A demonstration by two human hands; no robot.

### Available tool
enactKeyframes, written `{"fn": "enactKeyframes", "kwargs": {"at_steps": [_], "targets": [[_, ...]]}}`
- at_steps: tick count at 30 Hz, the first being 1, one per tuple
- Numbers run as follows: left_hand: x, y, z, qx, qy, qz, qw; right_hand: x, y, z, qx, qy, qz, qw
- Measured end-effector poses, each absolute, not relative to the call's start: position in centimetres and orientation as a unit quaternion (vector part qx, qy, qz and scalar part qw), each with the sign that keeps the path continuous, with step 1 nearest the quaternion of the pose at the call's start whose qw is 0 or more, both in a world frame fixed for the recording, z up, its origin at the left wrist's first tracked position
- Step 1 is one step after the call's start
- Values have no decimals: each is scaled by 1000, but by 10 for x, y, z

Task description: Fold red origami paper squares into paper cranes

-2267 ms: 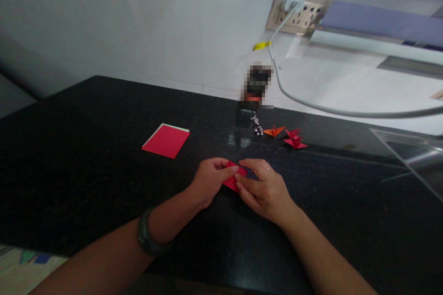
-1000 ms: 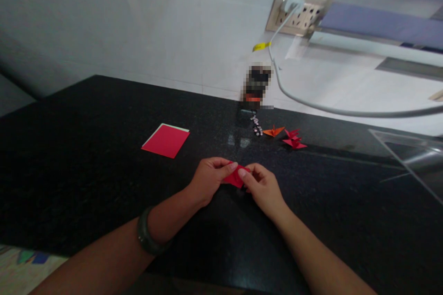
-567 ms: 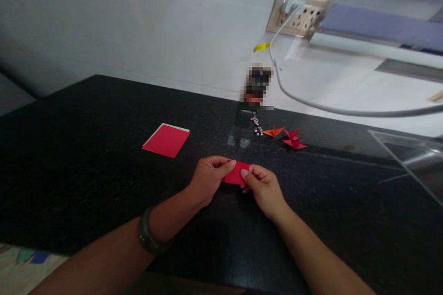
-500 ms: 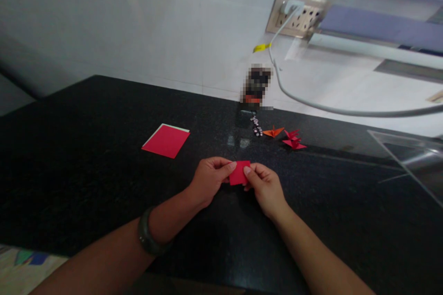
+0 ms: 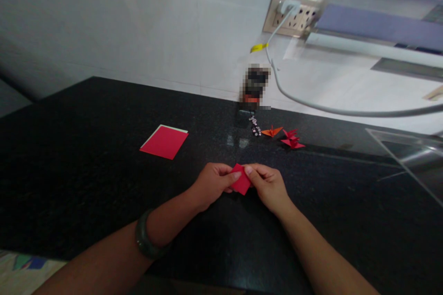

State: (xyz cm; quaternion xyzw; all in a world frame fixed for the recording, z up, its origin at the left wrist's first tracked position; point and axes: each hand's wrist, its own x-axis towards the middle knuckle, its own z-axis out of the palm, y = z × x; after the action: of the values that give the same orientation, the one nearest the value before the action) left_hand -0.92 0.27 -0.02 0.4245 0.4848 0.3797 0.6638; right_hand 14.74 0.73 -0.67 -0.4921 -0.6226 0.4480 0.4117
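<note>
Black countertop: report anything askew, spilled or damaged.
The square red sheet sits slightly askew on pale paper, which peeks out along the far and left sides. No spill or damage shows, though the pixelated object at the back can't be judged.

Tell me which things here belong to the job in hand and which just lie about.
Likely the job:
red paper, held by left hand and right hand
paper stack
orange figure and red figures, also folded

Probably just lying about:
patterned strap
cable
pixelated object by the strap
</note>
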Motion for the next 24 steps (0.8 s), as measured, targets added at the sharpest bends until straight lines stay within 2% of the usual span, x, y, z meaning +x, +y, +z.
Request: {"fn": "enactKeyframes", "kwargs": {"at_steps": [5,12,24], "targets": [[-15,9,-2,340,486,429,682,153,8,-5,-438,-692,335,465],[-15,9,1,317,504,451,665,154,6,0,-369,-793,262,408],[-16,10,-1,321,496,439,677,156,7,-3,-363,-814,238,385]]}}
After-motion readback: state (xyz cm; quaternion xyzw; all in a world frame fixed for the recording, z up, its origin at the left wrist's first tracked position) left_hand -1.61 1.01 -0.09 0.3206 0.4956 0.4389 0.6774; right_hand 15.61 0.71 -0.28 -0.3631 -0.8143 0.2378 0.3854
